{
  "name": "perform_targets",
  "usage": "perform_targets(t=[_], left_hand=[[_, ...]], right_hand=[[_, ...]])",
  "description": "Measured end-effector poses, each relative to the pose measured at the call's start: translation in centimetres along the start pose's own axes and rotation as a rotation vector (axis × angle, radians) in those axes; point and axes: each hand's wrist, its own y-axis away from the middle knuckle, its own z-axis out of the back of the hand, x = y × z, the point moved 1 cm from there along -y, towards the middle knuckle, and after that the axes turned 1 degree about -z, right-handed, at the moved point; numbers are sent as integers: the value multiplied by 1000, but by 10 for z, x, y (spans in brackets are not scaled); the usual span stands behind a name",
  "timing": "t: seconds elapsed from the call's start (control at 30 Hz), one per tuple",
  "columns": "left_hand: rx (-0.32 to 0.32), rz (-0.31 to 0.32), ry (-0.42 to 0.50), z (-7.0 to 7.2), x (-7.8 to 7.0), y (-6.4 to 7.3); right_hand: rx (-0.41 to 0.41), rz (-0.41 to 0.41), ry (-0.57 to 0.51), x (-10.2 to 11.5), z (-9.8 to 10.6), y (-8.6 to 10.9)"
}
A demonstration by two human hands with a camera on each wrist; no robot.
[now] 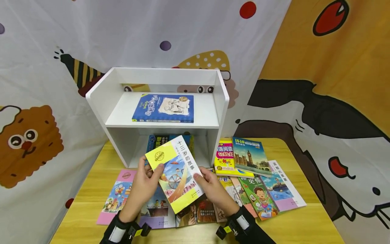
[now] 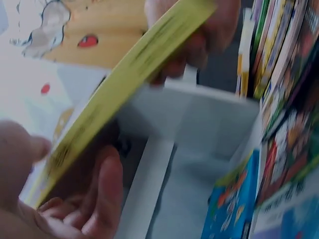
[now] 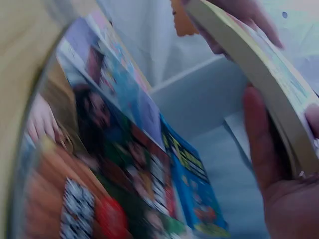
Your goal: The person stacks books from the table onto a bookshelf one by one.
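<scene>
Both hands hold one paperback book (image 1: 176, 173) with a yellow, white and pictured cover, tilted in front of the small white shelf. My left hand (image 1: 146, 188) grips its left edge, thumb on the cover and fingers behind. On the lower right edge, my right hand (image 1: 217, 191) pinches it with the thumb on the front. The yellow spine (image 2: 114, 99) shows in the left wrist view, the cream page edges (image 3: 269, 84) in the right wrist view. Below the held book, several overlapping books lie on the table, among them one with a purple-edged cover (image 1: 158, 210).
The white two-tier shelf (image 1: 161, 126) stands at the back. A blue book (image 1: 164, 108) lies on its upper tier, and blue-covered books (image 1: 152, 142) sit in the lower one. A pink book (image 1: 122, 195) lies left; a green book (image 1: 259, 196) and a castle-picture book (image 1: 251, 156) lie right.
</scene>
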Motion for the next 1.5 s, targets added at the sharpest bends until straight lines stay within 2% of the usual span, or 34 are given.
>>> perform_targets(t=[0.1, 0.2, 0.3, 0.4, 0.57, 0.67, 0.77, 0.83, 0.9, 0.97, 1.07, 1.13, 1.23, 1.37, 1.43, 1.5], left_hand=[[50, -77, -47, 14, -8, -7], [123, -166, -140, 25, -15, -13], [229, -178, -151, 29, -19, -17], [304, -150, -102, 27, -21, -18], [317, -154, -59, 26, -20, -15], [299, -178, -86, 24, -17, -13], [252, -211, -140, 23, -14, -12], [211, -230, -164, 23, -11, -11], [164, -220, -171, 23, -9, -9], [132, -204, -150, 24, 0, -8], [71, -175, -109, 25, 0, -5], [18, -182, -91, 26, -3, -4], [-72, -201, -59, 28, -17, -3], [-146, -230, 14, 30, -21, -5], [-167, -235, 33, 29, -21, -4], [-193, -229, 12, 28, -22, -3]], right_hand=[[31, 12, 89, 8, 11, 1], [66, 15, 179, 20, 19, -1], [92, 32, 254, 32, 24, -3], [106, 45, 310, 41, 26, -2], [130, 40, 353, 45, 28, 0], [125, 37, 373, 43, 29, -1], [84, 8, 366, 38, 28, -2], [43, -32, 313, 31, 28, -3], [-13, -76, 242, 20, 30, -3], [-75, -95, 160, 8, 31, -3], [-163, -69, 83, -1, 32, -2], [-187, -31, 53, 6, 29, 0], [-185, 39, 27, 24, 21, 4], [-178, 106, 51, 37, 5, 7], [-155, 106, 68, 37, -4, 7], [-110, 100, 64, 35, -13, 5]])
